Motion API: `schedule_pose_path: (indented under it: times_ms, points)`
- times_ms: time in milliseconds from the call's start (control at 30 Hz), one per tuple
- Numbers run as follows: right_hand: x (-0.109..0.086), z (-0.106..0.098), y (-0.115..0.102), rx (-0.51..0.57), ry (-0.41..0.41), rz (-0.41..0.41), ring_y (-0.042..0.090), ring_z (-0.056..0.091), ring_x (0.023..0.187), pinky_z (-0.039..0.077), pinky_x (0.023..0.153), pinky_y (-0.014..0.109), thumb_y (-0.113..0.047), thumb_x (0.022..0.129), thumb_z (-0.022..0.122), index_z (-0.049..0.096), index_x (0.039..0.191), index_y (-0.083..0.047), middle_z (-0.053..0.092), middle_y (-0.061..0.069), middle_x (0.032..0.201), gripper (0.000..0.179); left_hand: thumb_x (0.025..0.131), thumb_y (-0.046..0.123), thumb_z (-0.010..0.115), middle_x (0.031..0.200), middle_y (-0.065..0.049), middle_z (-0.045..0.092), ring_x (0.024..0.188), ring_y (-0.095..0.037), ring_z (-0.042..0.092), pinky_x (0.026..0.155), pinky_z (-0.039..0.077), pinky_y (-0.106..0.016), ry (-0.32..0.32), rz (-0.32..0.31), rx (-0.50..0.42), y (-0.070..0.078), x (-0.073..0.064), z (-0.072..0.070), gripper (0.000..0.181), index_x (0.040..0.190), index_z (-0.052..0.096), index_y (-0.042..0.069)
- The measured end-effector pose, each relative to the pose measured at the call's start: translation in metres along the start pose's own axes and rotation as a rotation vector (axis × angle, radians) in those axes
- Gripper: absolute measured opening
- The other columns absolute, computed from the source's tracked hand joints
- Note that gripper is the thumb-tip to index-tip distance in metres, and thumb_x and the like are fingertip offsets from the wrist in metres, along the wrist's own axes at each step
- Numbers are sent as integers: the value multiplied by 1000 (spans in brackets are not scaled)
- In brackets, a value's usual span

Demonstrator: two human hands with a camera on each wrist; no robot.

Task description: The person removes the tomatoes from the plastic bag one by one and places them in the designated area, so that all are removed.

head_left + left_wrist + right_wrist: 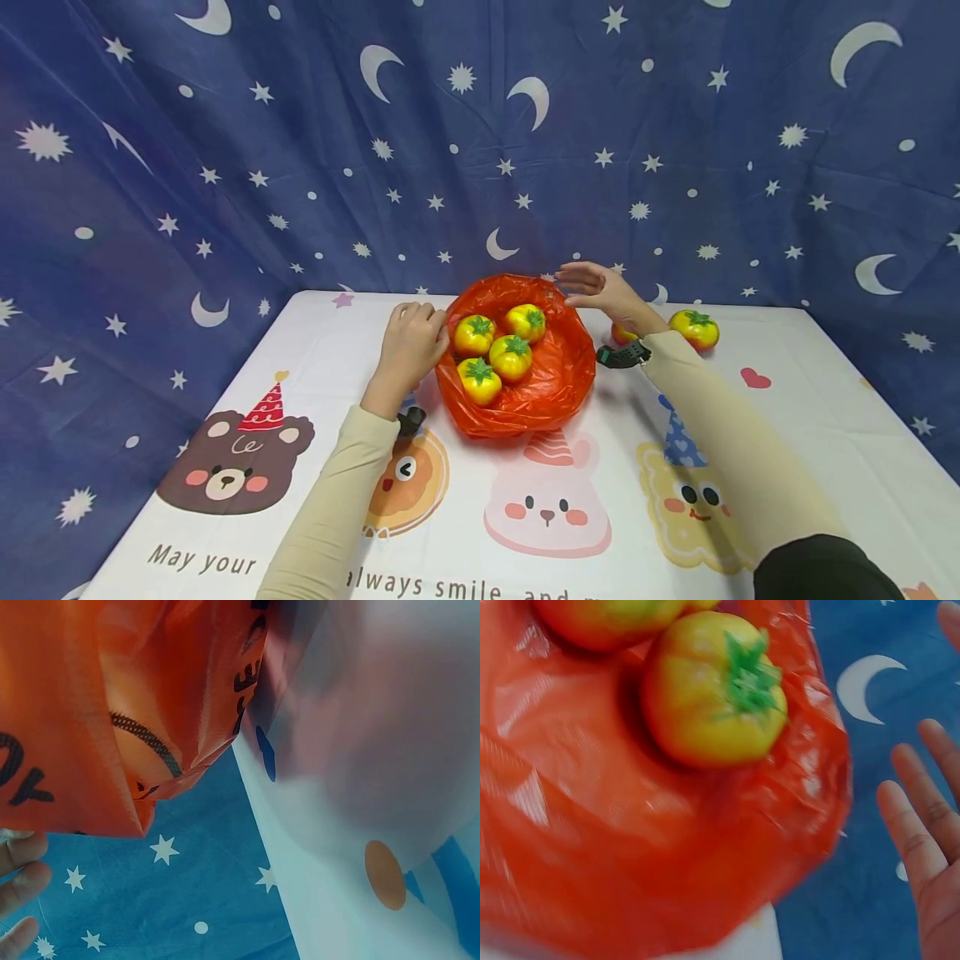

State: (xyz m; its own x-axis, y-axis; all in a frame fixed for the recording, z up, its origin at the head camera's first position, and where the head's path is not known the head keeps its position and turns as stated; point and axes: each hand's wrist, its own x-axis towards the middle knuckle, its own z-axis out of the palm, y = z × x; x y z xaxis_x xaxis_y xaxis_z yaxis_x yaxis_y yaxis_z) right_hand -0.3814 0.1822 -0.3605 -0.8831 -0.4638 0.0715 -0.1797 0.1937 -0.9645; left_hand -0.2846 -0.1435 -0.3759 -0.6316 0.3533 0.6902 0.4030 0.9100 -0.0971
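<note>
A red plastic bag stands with its mouth spread wide on the table, its rim rolled outward. Inside it, towards the left, lie several yellow-red tomatoes with green star-shaped tops. My left hand grips the bag's left rim with curled fingers; the left wrist view shows its fingertips at the bag's edge, the thumb hidden. Over the bag's far right rim, my right hand is held with fingers extended and nothing in it. In the right wrist view, its fingers are spread beside the bag, apart from the tomato.
On the table to the right of the bag lie a tomato and another tomato partly covered by my right forearm. A white cloth with cartoon animals covers the table. Behind it hangs a blue curtain with moons and stars.
</note>
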Motion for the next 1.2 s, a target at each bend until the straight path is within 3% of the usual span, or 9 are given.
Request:
schedule_pose_path:
  times_ms: [167, 367, 800, 1200]
  points:
    - [8, 13, 10, 21, -22, -6, 37, 39, 134, 40, 105, 39, 1, 85, 63, 38, 140, -2, 40, 23, 144, 61, 80, 11, 64, 73, -11, 62, 77, -29, 60, 85, 48, -43, 7, 0, -4, 0, 0, 0, 9, 83, 67, 3]
    - [13, 22, 22, 32, -33, 1, 36, 42, 132, 45, 99, 28, 2, 84, 63, 38, 139, 1, 42, 23, 142, 61, 80, 12, 64, 73, -11, 63, 77, -29, 60, 86, 47, -43, -1, -1, -2, 0, 1, 2, 10, 84, 67, 3]
    - [23, 35, 35, 25, -20, 29, 34, 40, 134, 44, 98, 29, 2, 82, 65, 44, 134, 4, 44, 24, 141, 56, 80, 11, 63, 73, -11, 63, 76, -28, 60, 86, 47, -42, 2, -9, -1, 0, 1, 2, 11, 85, 68, 3]
    - [22, 44, 40, 8, -38, 29, 34, 36, 137, 32, 109, 44, 5, 81, 65, 43, 135, 5, 41, 23, 143, 59, 80, 11, 64, 73, -11, 63, 77, -29, 60, 87, 47, -44, -14, -21, -3, -1, 0, 0, 9, 83, 67, 3]
